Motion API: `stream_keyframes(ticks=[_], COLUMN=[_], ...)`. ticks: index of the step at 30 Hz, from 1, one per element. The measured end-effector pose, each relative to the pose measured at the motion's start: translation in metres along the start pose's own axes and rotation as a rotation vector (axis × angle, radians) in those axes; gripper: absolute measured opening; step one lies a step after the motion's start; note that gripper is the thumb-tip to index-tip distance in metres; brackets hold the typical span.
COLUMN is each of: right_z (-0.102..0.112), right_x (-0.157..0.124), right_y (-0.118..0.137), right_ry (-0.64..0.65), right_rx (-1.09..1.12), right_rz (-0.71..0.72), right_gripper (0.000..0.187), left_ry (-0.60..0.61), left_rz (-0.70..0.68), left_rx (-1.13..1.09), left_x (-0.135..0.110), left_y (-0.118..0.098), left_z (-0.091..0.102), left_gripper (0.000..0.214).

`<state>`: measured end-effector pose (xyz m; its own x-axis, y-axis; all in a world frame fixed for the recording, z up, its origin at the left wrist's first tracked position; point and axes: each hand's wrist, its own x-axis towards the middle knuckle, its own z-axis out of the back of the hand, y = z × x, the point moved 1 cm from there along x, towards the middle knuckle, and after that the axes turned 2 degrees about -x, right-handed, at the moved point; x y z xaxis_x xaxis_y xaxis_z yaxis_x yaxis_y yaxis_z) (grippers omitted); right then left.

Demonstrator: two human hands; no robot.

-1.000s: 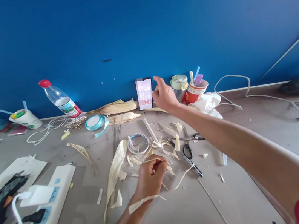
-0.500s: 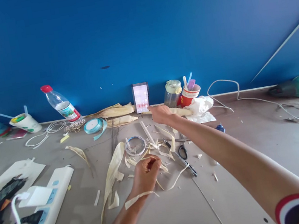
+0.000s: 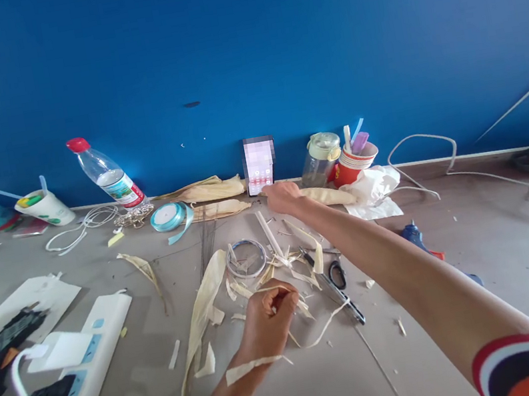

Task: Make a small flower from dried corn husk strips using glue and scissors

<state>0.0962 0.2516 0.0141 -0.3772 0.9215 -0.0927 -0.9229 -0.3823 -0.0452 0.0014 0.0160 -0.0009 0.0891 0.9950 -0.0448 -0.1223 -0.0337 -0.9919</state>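
Observation:
My left hand [image 3: 270, 318] is closed in a pinch low over the middle of the table, with a thin strip of dried corn husk [image 3: 325, 333] trailing from its fingers. Another pale length of husk [image 3: 252, 367] lies across that wrist. Further off, my right hand [image 3: 285, 198] reaches to the lower edge of a phone [image 3: 260, 171] that leans against the blue wall. One finger points at its lit screen, and the others are curled with nothing visible in them. Around my left hand lie husk scraps, a silvery ring-shaped coil [image 3: 245, 258], scissors [image 3: 337, 275] and a dark pen-like tool [image 3: 353, 308].
A power strip [image 3: 100, 354] and black glue gun [image 3: 8, 335] lie at left. Along the wall stand a tilted water bottle [image 3: 111, 176], a ribbon spool [image 3: 167, 217], a lidded jar [image 3: 321, 158] and paper cups [image 3: 355, 166]. A white cable [image 3: 494, 176] runs at right.
The camera view has shifted a little, so most things appear further right. My right finger stays at the phone's lower edge, and my left hand keeps its pinch.

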Motion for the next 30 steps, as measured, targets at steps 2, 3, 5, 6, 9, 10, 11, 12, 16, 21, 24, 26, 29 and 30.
stream_keyframes(ticks=[2,3,5,6,9,10,11,12,16,21,24,26,29,30], right_z=[0.008,0.013,0.022,0.025,0.03,0.03,0.028,0.026,0.01,-0.007,-0.012,-0.015,-0.019,-0.02], right_x=[-0.006,-0.01,-0.019,-0.024,-0.04,-0.045,-0.049,-0.052,-0.05,-0.032,-0.021,-0.015,-0.009,-0.008], right_y=[-0.005,-0.007,-0.013,-0.015,-0.017,-0.016,-0.015,-0.013,-0.006,-0.005,-0.008,-0.009,-0.009,-0.008], right_ry=[-0.141,-0.232,-0.392,-0.444,-0.525,-0.531,-0.512,-0.472,-0.296,-0.199,-0.154,-0.123,-0.084,-0.076], right_rx=[0.033,0.069,0.169,0.215,0.234,0.204,0.165,0.128,0.063,0.04,0.019,0.004,-0.013,-0.018], right_rz=[-0.05,-0.086,-0.141,-0.149,-0.078,-0.042,-0.01,0.016,0.052,0.082,0.09,0.098,0.117,0.123], right_gripper=[0.054,0.057,0.059,0.059,0.055,0.052,0.048,0.045,0.045,0.041,0.041,0.04,0.033,0.031], left_ry=[-0.002,-0.004,-0.009,-0.012,-0.014,-0.014,-0.016,-0.02,-0.053,-0.057,-0.051,-0.045,-0.039,-0.038], left_rz=[0.017,0.026,0.032,0.029,0.015,0.016,0.016,0.016,0.023,0.013,-0.002,-0.009,-0.005,-0.003], left_rx=[-0.012,-0.021,-0.039,-0.044,-0.043,-0.045,-0.048,-0.051,-0.062,-0.082,-0.083,-0.074,-0.063,-0.06], left_x=[0.0,0.0,0.001,0.001,0.002,0.002,0.003,0.004,0.005,0.004,0.003,0.003,0.003,0.003], left_y=[0.001,0.002,0.004,0.004,0.005,0.006,0.006,0.006,0.007,0.008,0.009,0.009,0.008,0.008], left_z=[0.0,0.0,-0.001,-0.001,-0.001,-0.001,-0.001,-0.001,-0.001,0.0,0.0,0.0,-0.001,0.0], left_gripper=[0.016,0.017,0.017,0.017,0.017,0.017,0.017,0.017,0.018,0.016,0.016,0.016,0.016,0.017])
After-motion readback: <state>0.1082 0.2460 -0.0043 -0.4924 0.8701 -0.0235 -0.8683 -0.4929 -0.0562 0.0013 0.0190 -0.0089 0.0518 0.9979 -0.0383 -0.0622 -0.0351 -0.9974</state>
